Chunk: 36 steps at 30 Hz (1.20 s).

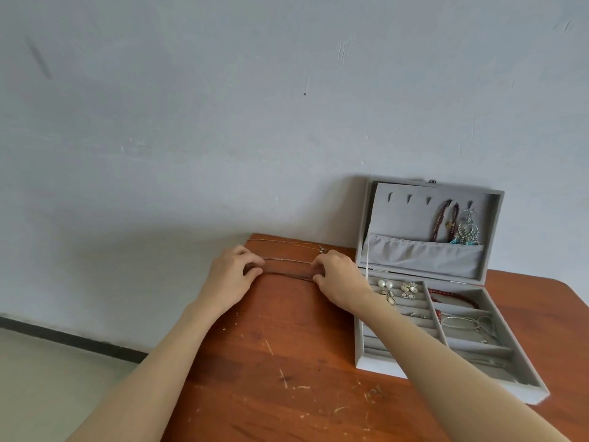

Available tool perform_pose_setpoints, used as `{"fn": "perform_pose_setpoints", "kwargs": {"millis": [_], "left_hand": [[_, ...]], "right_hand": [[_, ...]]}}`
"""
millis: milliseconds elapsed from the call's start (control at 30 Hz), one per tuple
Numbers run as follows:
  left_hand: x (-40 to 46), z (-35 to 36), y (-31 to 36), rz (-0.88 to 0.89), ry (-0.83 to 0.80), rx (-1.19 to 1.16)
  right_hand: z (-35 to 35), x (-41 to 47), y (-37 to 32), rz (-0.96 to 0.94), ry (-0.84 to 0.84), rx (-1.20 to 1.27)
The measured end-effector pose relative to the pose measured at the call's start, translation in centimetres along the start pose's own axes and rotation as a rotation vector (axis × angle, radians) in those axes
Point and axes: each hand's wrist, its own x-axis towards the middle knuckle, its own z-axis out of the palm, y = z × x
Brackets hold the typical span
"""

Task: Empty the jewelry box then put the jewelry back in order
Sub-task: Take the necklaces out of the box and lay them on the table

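A grey jewelry box [366,362] stands open on the right of the wooden table [287,378]. Its lid holds beaded strands [441,223] and dangling earrings [468,232]. The tray holds pearl earrings [385,284], a red bead string [452,296] and silver bangles [465,323]. Three thin chains lie stretched side by side on the table's far edge. My left hand [231,277] and my right hand [339,277] pinch the two ends of the nearest dark chain [287,275]. A silver chain [287,260] and a pendant chain [287,242] lie just beyond it.
The table stands against a pale grey wall [223,122]. Its left edge drops to a light floor [47,378] with a dark skirting strip. The box's upright lid leans at the wall on the far right.
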Motion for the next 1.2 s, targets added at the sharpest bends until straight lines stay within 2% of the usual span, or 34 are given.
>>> {"fn": "perform_pose_setpoints", "kwargs": {"millis": [133,200,333,500,700,833,933,1033,1200], "left_hand": [[-1.1,0.2,0.9,0.082,0.006,0.045],[-1.9,0.6,1.5,0.124,-0.085,0.063],[-2.7,1.7,1.8,0.115,-0.41,0.273],[-1.9,1.7,1.6,0.095,-0.505,0.334],[-1.2,1.6,1.4,0.116,-0.504,0.348],[-1.7,1.0,2.2,0.102,-0.493,0.367],[-2.1,0.1,3.5,0.13,-0.366,0.305],[-2.4,-0.5,6.1,0.233,-0.223,0.192],[-1.9,-0.1,12.6,0.379,-0.037,0.034]], "right_hand": [[0.1,-1.7,-0.3,-0.066,0.016,-0.085],[0.6,-2.9,-0.5,-0.117,-0.018,-0.18],[1.8,-4.6,-0.8,-0.119,-0.168,-0.403],[1.4,-3.7,-0.7,-0.079,-0.253,-0.438],[1.2,-2.6,0.0,-0.086,-0.287,-0.479],[0.5,-3.1,0.1,-0.139,-0.24,-0.414],[-0.7,-4.7,0.2,-0.204,-0.196,-0.213],[-3.0,-7.0,1.1,-0.239,-0.126,0.021],[-8.2,-9.5,5.1,-0.217,0.122,-0.026]]}}
